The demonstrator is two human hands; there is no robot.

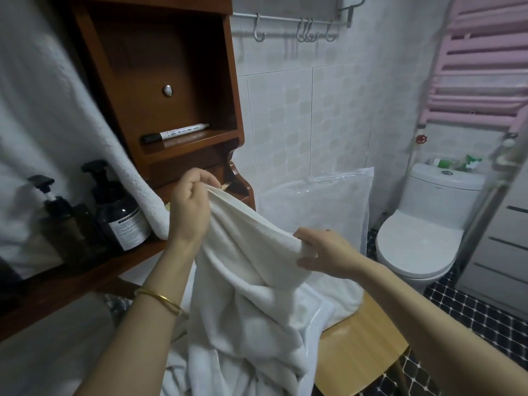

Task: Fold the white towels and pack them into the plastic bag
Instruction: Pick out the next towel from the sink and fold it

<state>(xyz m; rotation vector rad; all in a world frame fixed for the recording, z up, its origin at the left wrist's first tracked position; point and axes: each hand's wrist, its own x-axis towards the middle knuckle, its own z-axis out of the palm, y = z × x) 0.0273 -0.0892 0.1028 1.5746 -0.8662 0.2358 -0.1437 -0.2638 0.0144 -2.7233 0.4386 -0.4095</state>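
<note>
Your left hand (190, 207) pinches the towel (251, 281) edge up high — your right hand (323, 252) grips the same edge lower. The towel hangs below both. The bag (314, 201) stands just behind your right hand.

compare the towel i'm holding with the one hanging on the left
The held towel is gripped along its top edge by the left hand and the right hand; the hanging towel is held by neither. The held towel falls in crumpled folds; the hanging towel drapes smooth, its end resting on the wooden shelf beside a dark bottle. Both are white.
</note>
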